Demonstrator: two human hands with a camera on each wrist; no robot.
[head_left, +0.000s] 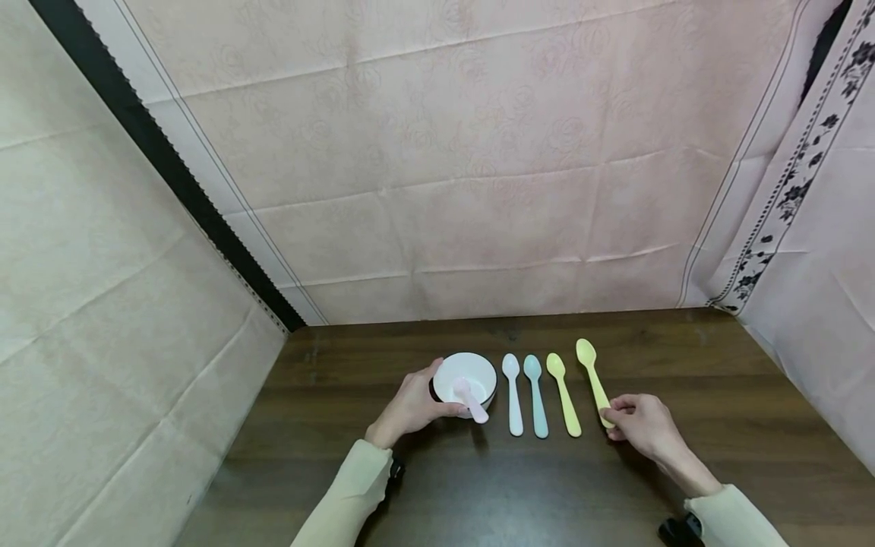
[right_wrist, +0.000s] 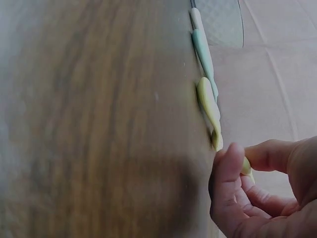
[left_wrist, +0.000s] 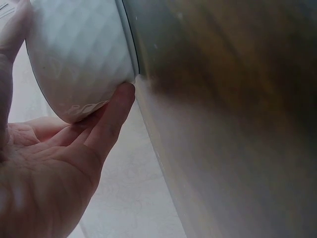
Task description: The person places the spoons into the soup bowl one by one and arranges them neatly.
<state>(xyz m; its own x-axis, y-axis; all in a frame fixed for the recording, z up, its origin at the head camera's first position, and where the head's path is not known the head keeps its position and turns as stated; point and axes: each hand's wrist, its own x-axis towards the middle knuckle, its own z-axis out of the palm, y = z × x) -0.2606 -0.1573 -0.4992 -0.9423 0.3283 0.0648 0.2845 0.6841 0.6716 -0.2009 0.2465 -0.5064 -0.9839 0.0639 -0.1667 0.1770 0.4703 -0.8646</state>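
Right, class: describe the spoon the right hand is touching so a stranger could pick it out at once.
On the dark wooden table, find the white bowl the left hand holds, then the row of four spoons to its right. The yellow-green spoon is the farthest from the bowl, set slightly farther back and slanted, with the right hand pinching its handle end.

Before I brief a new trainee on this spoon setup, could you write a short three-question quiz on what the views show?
1. True or false: the left hand holds the white bowl.
2. How many spoons lie on the table outside the bowl?
3. Which spoon does the right hand pinch: A the white spoon, B the teal spoon, C the rightmost yellow-green spoon?

Key: 1 true; 2 four; 3 C.
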